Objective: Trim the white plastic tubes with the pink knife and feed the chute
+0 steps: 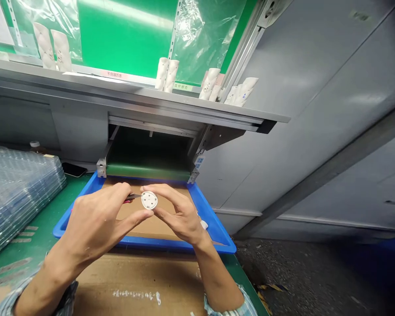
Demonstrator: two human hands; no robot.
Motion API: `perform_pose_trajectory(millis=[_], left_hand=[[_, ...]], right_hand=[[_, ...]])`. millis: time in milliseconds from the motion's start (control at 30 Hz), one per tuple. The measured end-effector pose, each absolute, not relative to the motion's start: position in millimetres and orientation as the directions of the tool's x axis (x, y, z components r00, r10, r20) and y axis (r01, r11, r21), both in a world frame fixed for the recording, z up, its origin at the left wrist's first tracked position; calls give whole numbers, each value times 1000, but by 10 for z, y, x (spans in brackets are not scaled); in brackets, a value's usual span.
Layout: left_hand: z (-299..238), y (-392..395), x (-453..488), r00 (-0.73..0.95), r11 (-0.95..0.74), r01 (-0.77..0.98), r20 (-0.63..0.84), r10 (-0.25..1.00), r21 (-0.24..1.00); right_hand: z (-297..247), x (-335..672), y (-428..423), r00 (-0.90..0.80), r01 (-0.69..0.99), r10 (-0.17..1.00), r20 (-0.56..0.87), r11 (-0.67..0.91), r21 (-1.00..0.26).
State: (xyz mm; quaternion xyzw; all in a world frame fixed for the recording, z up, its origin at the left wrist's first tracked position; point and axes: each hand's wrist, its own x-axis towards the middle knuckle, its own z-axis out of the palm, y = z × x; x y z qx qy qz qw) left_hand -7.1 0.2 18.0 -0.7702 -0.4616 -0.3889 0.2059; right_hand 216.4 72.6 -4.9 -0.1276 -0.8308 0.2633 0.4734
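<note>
My two hands meet above a blue tray [213,226] lined with cardboard. Between the fingertips of my right hand [176,213] sits a small round white plastic disc [149,200] with small holes in its face. My left hand [98,219] is closed round a thin metal tool with a red handle [131,197], whose tip points at the disc's left edge; the left thumb reaches under the disc. Both forearms come up from the bottom of the view.
A stack of clear plastic blister trays [19,184] lies at the left. A green conveyor belt [148,172] opens behind the tray under a metal shelf [134,98] carrying several white plastic parts [166,74]. A grey panel and the floor are at right.
</note>
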Motion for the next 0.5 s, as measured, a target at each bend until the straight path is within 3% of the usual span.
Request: perform_pose_trajectory(millis=[500], left_hand=[[177,-34,-20,306,-393,915,793,527,-92]], right_hand=[[-31,2152,703,-545,21,441,713,857,-514]])
